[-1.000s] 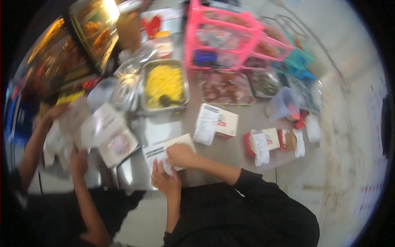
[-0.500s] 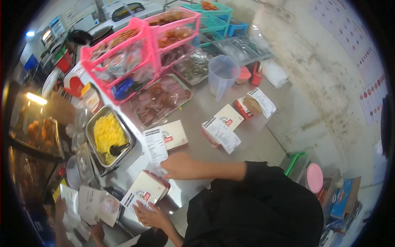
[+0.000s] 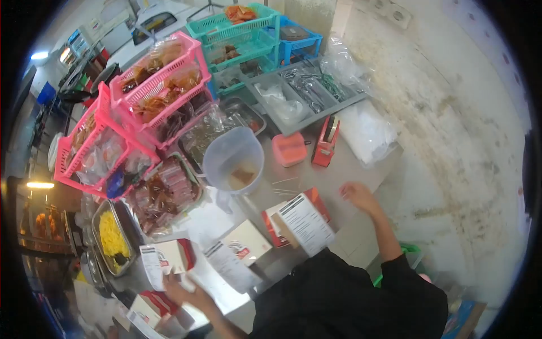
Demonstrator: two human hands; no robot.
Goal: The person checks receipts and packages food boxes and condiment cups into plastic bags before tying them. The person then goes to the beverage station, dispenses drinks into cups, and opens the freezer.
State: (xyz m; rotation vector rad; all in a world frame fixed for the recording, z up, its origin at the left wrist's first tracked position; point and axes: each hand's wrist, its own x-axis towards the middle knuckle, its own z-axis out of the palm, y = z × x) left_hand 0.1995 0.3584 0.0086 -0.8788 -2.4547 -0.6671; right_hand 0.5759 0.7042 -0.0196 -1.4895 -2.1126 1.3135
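Observation:
My left hand (image 3: 183,289) is at the lower left, fingers apart, its fingertips against the near side of a white and red box (image 3: 174,255) with a printed receipt (image 3: 151,266) on it. To the right lies another white box (image 3: 247,242) under a receipt (image 3: 228,265). A red box (image 3: 316,204) carries a brown flap and a receipt (image 3: 306,223). My right hand (image 3: 358,198) hovers right of the red box, fingers slightly spread, holding nothing. One more box (image 3: 145,311) sits at the lower left, below my left hand.
Pink baskets (image 3: 164,93) and teal baskets (image 3: 234,42) hold bagged food. A clear jug (image 3: 234,161), a pink container (image 3: 289,150), a red tape dispenser (image 3: 326,141) and a grey compartment tray (image 3: 305,93) stand at the back. A tray of yellow food (image 3: 113,234) is at the left.
The view has swung toward the right end of the table. My right hand has moved right, away from the receipts, and my left hand now touches a different box.

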